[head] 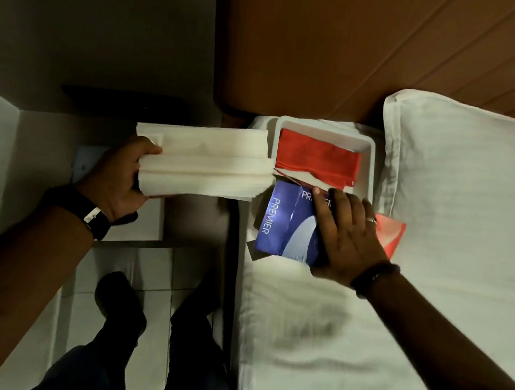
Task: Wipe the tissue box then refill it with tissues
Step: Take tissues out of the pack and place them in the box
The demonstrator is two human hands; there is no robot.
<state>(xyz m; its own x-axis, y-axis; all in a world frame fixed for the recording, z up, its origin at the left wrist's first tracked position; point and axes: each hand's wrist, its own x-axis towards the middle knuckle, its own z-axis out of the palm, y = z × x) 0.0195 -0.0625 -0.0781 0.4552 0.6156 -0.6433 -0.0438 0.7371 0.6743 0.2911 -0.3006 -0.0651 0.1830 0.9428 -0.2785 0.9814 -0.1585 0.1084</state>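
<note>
Loosely clamped at one end by my left hand point(118, 180), the tissue stack point(202, 160) at frame centre could fan apart; my right hand point(346, 232) presses flat on the blue wrapper point(282, 222).

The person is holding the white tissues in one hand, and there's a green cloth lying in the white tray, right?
Not quite. The head view shows the cloth in the white tray is red, not green. The rest holds: the left hand grips the stack of white tissues.
</note>
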